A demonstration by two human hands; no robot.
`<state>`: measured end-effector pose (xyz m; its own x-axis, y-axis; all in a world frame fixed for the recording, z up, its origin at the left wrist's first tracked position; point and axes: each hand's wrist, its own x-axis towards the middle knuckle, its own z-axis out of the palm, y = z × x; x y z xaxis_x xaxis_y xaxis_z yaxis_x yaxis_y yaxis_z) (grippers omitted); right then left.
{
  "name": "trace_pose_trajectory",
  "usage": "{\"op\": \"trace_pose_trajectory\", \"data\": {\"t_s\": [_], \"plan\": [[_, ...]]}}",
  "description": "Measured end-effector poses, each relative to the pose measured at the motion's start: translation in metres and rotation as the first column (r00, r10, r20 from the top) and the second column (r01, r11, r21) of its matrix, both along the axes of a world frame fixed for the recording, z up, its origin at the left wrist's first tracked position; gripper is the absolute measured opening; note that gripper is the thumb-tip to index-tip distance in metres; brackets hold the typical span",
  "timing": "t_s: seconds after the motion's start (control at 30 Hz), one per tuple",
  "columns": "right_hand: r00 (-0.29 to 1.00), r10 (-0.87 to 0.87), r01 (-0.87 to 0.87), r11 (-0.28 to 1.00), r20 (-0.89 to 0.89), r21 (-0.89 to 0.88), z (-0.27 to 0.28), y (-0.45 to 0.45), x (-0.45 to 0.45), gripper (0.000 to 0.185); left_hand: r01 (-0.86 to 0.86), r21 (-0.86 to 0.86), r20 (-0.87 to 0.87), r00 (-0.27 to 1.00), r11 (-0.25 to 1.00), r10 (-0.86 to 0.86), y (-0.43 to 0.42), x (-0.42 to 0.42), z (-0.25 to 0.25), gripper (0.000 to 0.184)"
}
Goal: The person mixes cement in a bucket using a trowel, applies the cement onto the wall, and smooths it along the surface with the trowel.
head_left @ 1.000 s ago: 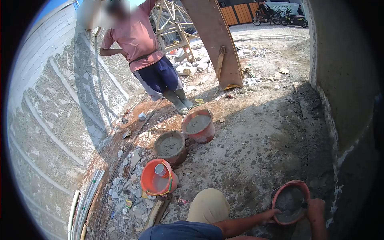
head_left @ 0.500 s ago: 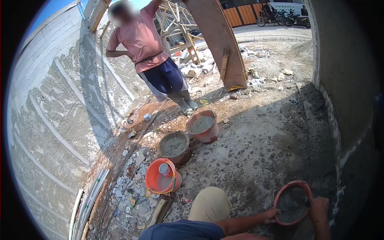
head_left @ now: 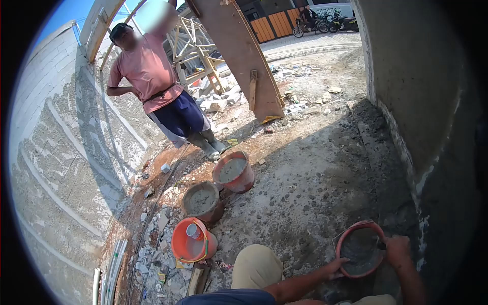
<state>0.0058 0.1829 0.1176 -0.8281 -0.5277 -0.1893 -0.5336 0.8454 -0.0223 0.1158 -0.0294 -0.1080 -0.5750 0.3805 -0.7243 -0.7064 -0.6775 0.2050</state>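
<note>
A red bucket (head_left: 339, 239) with wet grey mortar (head_left: 360, 251) in it stands on the ground at the lower right. At its left rim is my left hand (head_left: 335, 268), closed on the edge. My right hand (head_left: 397, 250) is at the opposite side of the bucket, its fingers wrapped round a dark handle (head_left: 381, 245) that reaches over the mortar. Whatever the handle belongs to is hidden or too small to make out.
Two mortar-filled buckets (head_left: 241, 180) (head_left: 211, 213) and an orange bucket (head_left: 178, 246) holding a can (head_left: 192, 231) stand left of centre. Behind them a person (head_left: 152, 76) stands by a leaning board (head_left: 239, 56). Pipes (head_left: 113, 269) lie lower left; a wall (head_left: 406, 101) rises right.
The view has shifted, so the buckets, person and board appear further left and lower. Both hands remain at the red bucket.
</note>
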Motion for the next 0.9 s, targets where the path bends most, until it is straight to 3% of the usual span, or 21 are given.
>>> {"op": "trace_pose_trajectory", "data": {"t_s": [0.07, 0.1, 0.13, 0.2, 0.23, 0.3, 0.33, 0.43, 0.53, 0.63, 0.73, 0.8, 0.9], "plan": [[0.992, -0.069, 0.065, 0.997, -0.109, -0.042, 0.002, -0.001, -0.001, 0.025, 0.018, -0.099, 0.020, 1.000, 0.995, -0.016, 0.001, 0.005, 0.016, 0.050], [0.987, -0.110, 0.109, 0.994, -0.120, -0.015, -0.011, 0.000, -0.007, 0.019, 0.003, -0.064, -0.005, 1.000, 0.998, -0.004, 0.000, 0.005, 0.032, 0.049], [0.982, -0.095, 0.094, 0.995, -0.165, -0.016, -0.016, -0.003, -0.009, 0.015, 0.011, -0.019, -0.052, 0.999, 1.000, -0.012, -0.001, 0.006, 0.019, 0.051], [0.990, -0.066, 0.065, 0.998, -0.122, -0.018, -0.032, -0.013, -0.011, 0.012, 0.032, -0.038, -0.081, 0.996, 0.999, -0.035, -0.001, 0.004, 0.037, 0.045], [0.996, 0.014, -0.022, 0.997, -0.092, -0.079, -0.059, -0.011, -0.014, 0.013, 0.040, 0.041, -0.117, 0.993, 0.998, -0.035, -0.001, 0.002, 0.043, 0.044], [0.998, 0.060, -0.060, 0.998, -0.004, 0.033, -0.073, -0.025, 0.005, 0.016, 0.067, 0.010, -0.096, 0.993, 0.998, -0.066, -0.006, 0.003, 0.048, 0.044], [0.994, 0.100, -0.103, 0.992, 0.045, 0.069, -0.074, -0.027, 0.005, 0.017, 0.072, 0.027, -0.097, 0.993, 0.997, -0.069, -0.007, -0.001, 0.040, 0.044], [0.993, 0.093, -0.090, 0.995, 0.066, -0.047, -0.035, -0.013, 0.023, 0.020, 0.033, 0.026, -0.092, 0.995, 0.999, -0.031, -0.004, -0.002, 0.050, 0.042], [0.996, -0.019, 0.022, 0.999, 0.085, -0.027, 0.024, 0.001, 0.029, 0.026, -0.011, 0.008, -0.106, 0.994, 1.000, 0.012, -0.002, -0.002, 0.058, 0.041], [0.991, -0.083, 0.086, 0.996, -0.104, 0.027, 0.024, 0.014, 0.021, 0.017, 0.025, -0.052, -0.115, 0.993, 0.998, -0.031, 0.001, -0.002, 0.049, 0.039], [0.982, -0.168, 0.172, 0.984, -0.086, 0.051, -0.026, 0.014, 0.004, 0.020, -0.039, -0.129, -0.159, 0.987, 0.991, 0.018, 0.010, -0.001, 0.056, 0.038], [0.977, -0.206, 0.204, 0.978, 0.048, 0.034, -0.048, 0.001, 0.006, 0.021, -0.083, -0.149, -0.170, 0.984, 0.985, 0.057, 0.013, -0.002, 0.065, 0.038], [0.966, -0.231, 0.238, 0.970, 0.118, -0.052, -0.032, 0.008, 0.017, 0.022, -0.103, -0.166, -0.140, 0.987, 0.981, 0.080, 0.009, -0.003, 0.082, 0.038]]}}
